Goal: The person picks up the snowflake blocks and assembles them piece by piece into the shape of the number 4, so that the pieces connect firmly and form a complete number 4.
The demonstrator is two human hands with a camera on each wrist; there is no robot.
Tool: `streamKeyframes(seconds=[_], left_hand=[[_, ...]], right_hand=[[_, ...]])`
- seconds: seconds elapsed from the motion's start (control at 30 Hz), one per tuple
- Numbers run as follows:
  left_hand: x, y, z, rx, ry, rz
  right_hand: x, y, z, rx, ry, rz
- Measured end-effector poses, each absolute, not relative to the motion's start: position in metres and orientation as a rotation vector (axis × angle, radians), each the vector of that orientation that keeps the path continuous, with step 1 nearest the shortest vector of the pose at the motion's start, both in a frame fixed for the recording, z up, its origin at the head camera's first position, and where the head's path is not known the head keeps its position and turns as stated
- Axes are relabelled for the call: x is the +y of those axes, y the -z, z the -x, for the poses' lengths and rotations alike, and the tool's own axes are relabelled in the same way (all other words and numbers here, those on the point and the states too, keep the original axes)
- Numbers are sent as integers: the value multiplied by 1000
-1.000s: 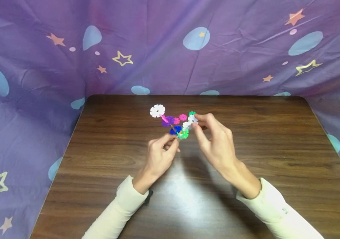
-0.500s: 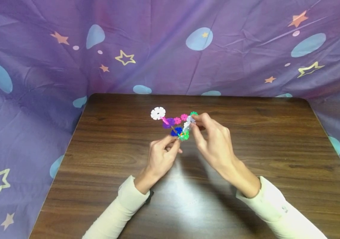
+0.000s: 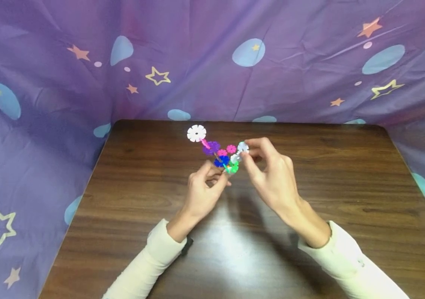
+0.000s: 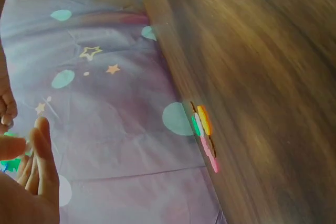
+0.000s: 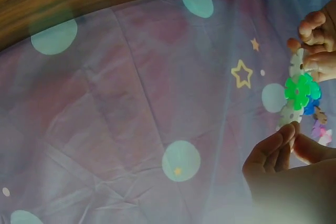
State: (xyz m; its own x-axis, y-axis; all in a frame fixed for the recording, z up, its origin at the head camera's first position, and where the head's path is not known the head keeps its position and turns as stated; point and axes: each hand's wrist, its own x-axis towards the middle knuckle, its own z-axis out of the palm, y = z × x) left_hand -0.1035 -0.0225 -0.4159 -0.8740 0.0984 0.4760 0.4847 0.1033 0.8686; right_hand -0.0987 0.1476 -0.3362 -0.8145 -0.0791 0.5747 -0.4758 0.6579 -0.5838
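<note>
Nearest along the table (image 3: 133, 195), but raised above it, one edge of the chain (image 3: 221, 161) is pinched by the left hand (image 3: 205, 189). Slightly farther, a white disc (image 3: 242, 148) is gripped between thumb and fingertips of the right hand (image 3: 275, 178). Between the two grips a green disc (image 3: 232, 167) is held; outward from it, a purple disc (image 3: 211, 147) and a big white disc (image 3: 196, 133) are carried. A joining step is judged to be in hand, with the white disc being fitted or adjusted. For the next move, matched slots and a firm push against a steady left grip would be called for; whether the joint is fully seated cannot be told. Behind the chain, two pink discs (image 3: 231, 148) are seen on the table. By the left wrist view a yellow piece (image 4: 205, 120) is added there, not made out from the head. By the right wrist view a pale disc (image 5: 297, 62) at the left fingers is revealed, masked from above. Farthest, a purple curtain (image 3: 205, 79) is hung.
</note>
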Motion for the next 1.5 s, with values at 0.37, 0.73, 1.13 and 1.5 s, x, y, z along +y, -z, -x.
streamKeyframes(seconds=[0.37, 0.73, 1.13, 1.5], left_hand=[[-26, 413, 102, -2157, 1975, 551], [-27, 414, 102, -2130, 1966, 417], [-33, 412, 104, -2106, 2147, 395], [-36, 410, 106, -2103, 2189, 377]], right_hand=[[146, 340, 95, -2400, -1029, -454], [173, 348, 98, -2451, -1066, -412], [211, 396, 125, -2693, -1087, -213], [234, 446, 144, -3006, -1090, -153]])
